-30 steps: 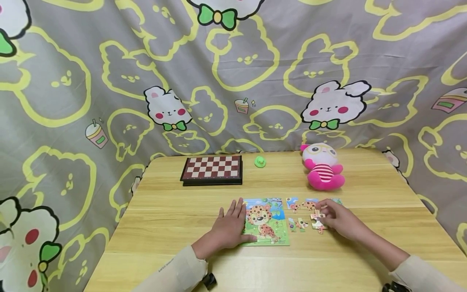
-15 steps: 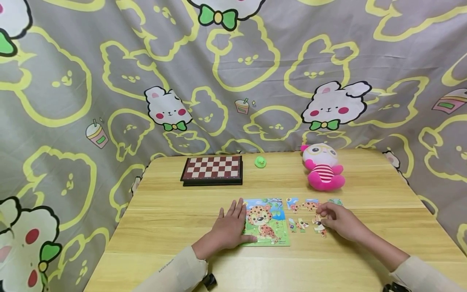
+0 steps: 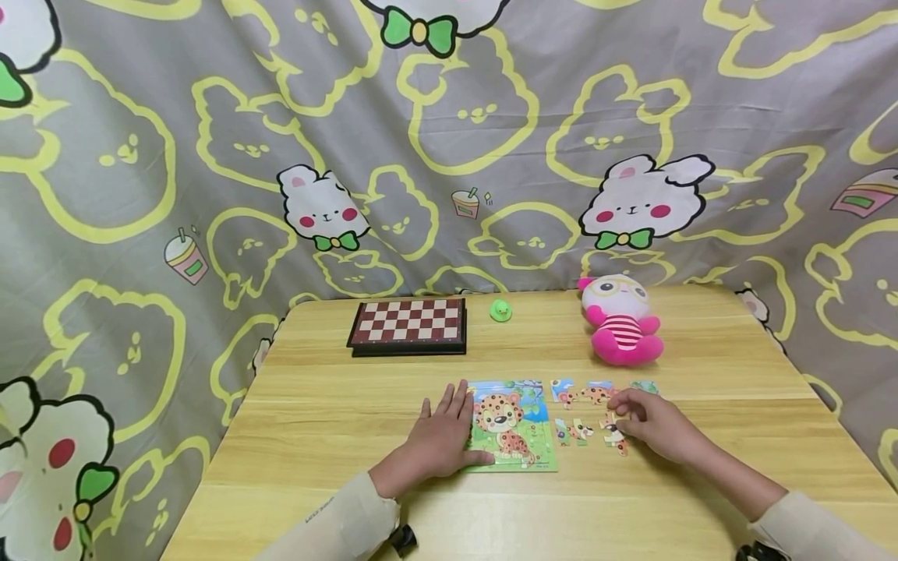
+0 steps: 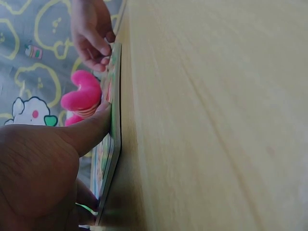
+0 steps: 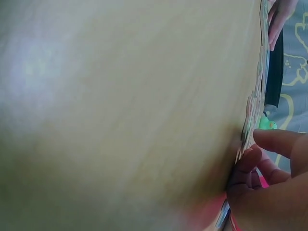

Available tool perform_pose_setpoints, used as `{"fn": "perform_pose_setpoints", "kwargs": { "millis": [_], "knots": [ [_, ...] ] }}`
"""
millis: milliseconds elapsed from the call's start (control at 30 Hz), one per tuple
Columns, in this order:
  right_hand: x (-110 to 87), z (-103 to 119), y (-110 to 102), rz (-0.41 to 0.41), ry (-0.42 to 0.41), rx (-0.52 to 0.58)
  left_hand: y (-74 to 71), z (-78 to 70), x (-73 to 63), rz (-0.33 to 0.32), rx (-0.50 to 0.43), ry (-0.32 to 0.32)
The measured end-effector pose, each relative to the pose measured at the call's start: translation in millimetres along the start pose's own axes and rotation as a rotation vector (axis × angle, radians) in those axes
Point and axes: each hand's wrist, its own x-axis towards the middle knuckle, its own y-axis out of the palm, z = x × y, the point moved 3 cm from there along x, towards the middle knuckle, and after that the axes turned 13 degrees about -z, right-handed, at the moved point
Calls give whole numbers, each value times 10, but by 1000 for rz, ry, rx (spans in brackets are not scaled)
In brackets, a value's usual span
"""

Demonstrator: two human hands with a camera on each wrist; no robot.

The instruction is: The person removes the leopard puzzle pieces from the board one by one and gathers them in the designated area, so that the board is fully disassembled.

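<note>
A jigsaw puzzle [image 3: 515, 425] with a cartoon leopard lies on the table in the head view. My left hand [image 3: 443, 436] rests along its left side, fingers spread and straight, the thumb lying over the lower edge. To the puzzle's right, my right hand [image 3: 655, 425] has its fingers curled and pinches a puzzle piece [image 3: 614, 433] between thumb and fingertips, partly hidden by them. In the right wrist view the right hand [image 5: 269, 168] is low over the row of pieces. Other loose puzzle pieces [image 3: 563, 391] lie between the puzzle and the right hand.
Behind the puzzle stand a folded chessboard [image 3: 407, 323], a small green duck [image 3: 500, 310] and a pink plush toy [image 3: 623, 331]. Another loose piece [image 3: 644, 386] lies just beyond the right hand. A patterned curtain [image 3: 449, 140] hangs along the table's far edge.
The puzzle piece at the right hand has turned and shifted slightly right and toward the person, while a piece beyond that hand has come into sight. The left hand stays put.
</note>
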Motion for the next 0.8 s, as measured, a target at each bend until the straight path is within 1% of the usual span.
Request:
{"fn": "perform_pose_setpoints", "kwargs": {
  "millis": [300, 467, 667, 800],
  "knots": [
    [29, 30, -2, 24, 18, 62, -1, 1, 9, -3, 3, 2],
    [55, 97, 6, 23, -1, 62, -22, -8, 10, -3, -4, 1],
    [110, 174, 73, 41, -11, 88, -40, -12, 4, -3, -1, 4],
    [146, 233, 158, 43, -27, 82, -44, -14, 1, -3, -2, 4]
  ]
}}
